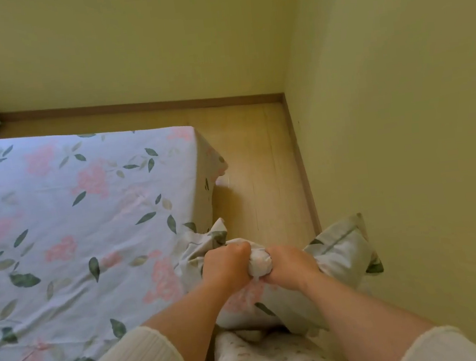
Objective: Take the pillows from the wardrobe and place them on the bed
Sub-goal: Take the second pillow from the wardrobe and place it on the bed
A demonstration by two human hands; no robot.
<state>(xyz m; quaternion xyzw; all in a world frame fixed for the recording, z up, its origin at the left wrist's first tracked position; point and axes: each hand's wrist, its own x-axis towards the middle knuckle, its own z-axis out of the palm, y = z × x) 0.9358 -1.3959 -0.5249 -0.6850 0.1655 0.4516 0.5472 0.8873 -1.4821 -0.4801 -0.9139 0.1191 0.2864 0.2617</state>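
Your L hand point(228, 265) & R hand point(288, 266) each grip the bunched-up top of the flowery pillow point(336, 258). Pillow's at the bed point(72, 212) edge, partly over the floor point(258, 163), near the wall point(402, 133).

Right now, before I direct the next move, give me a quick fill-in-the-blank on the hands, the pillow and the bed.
1. Of the left hand and right hand, ____ grip the pillow by its bunched cloth.
2. The bed lies on the person's ____ side.
3. Its sheet is printed with green leaves and pink ____.
Missing words: both; left; flowers.
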